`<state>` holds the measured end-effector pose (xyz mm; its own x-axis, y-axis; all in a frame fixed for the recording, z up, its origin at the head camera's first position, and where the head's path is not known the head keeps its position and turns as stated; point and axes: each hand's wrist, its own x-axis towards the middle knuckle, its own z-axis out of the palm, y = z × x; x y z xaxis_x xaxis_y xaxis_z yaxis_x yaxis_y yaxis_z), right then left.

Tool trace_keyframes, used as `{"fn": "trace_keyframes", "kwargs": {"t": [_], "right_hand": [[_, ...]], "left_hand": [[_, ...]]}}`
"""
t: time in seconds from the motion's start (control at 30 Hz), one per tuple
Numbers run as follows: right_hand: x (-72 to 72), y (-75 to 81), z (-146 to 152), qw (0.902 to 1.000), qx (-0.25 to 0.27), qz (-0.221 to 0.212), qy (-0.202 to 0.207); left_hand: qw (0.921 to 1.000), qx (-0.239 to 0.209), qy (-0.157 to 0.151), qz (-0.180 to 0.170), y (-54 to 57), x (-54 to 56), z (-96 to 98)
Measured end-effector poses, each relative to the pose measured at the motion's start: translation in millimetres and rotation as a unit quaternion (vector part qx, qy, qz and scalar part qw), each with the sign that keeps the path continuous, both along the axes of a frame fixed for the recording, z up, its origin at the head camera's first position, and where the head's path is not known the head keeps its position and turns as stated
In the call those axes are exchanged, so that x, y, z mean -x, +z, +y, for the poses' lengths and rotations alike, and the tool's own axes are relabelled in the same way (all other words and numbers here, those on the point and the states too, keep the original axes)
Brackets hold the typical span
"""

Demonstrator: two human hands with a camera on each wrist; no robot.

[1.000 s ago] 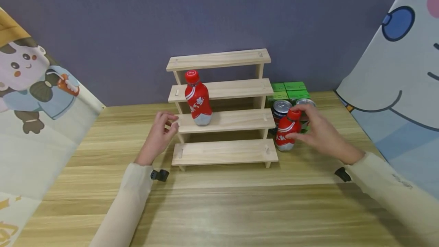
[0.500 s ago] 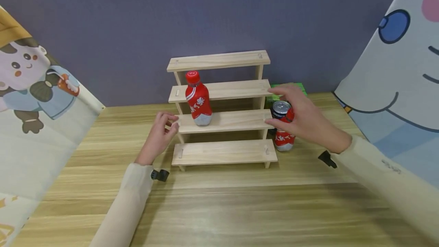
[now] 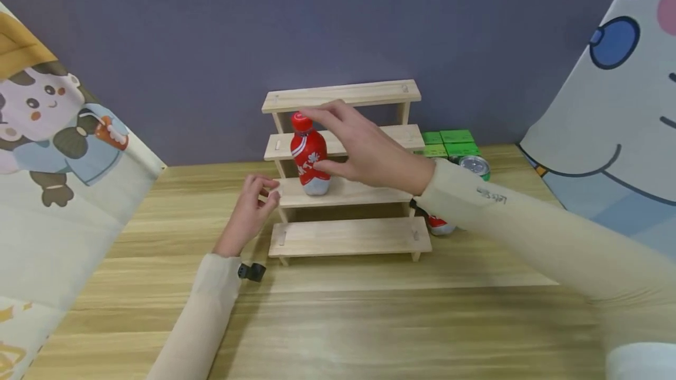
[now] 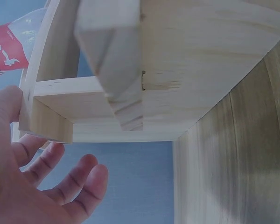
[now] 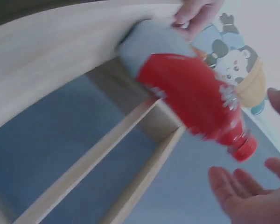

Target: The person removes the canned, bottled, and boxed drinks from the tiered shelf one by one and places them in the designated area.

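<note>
A red bottle point(image 3: 308, 154) with a whitish base stands upright on the second step from the bottom of a wooden stepped shelf point(image 3: 348, 238). My right hand point(image 3: 369, 148) is spread beside it, thumb and fingers apart. In the right wrist view, a gap shows between those fingers point(image 5: 221, 184) and the bottle's cap. My left hand point(image 3: 248, 210) pinches the left end of that same step. Seen from the left wrist, the thumb lies on one side of the board and the fingers are curled at the other. Another red bottle point(image 3: 440, 226) shows only its lower part, behind my right forearm.
Right of the shelf are green boxes point(image 3: 449, 141) and a can point(image 3: 474, 165), partly hidden by the right sleeve. A dark wall panel point(image 3: 211, 63) stands behind. Printed panels flank the wooden table point(image 3: 338, 321). Something white point(image 3: 641, 362) shows at the bottom right corner.
My right hand has left the red bottle at the shelf's right and moved left to the bottle on the step. The left hand keeps its hold on the shelf.
</note>
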<state>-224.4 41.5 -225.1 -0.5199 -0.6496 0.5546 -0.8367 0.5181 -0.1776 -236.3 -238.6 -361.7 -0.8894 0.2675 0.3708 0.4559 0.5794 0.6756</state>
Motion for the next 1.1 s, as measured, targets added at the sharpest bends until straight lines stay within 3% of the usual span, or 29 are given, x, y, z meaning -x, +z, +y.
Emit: {"fn": "trace_keyframes", "kwargs": {"t": [0.2,0.37,0.67,1.1], "right_hand": [[2.0,0.2,-16,0.9993,0.012,-0.028,-0.024],[3.7,-7.3,-17,0.9976,0.058,-0.038,-0.012],[1.1,-21.4,-25,0.9916,0.125,0.0,0.033],[-9.0,-23.6,-29,0.9824,0.17,0.061,0.048]], "left_hand": [[0.9999,-0.003,-0.008,0.006,0.0,0.8,3.1],[0.9999,-0.004,-0.007,0.009,1.4,0.9,3.7],[1.0,-0.002,-0.001,0.003,0.1,1.0,0.8],[1.0,-0.001,0.0,0.0,-0.3,1.1,-0.6]]}}
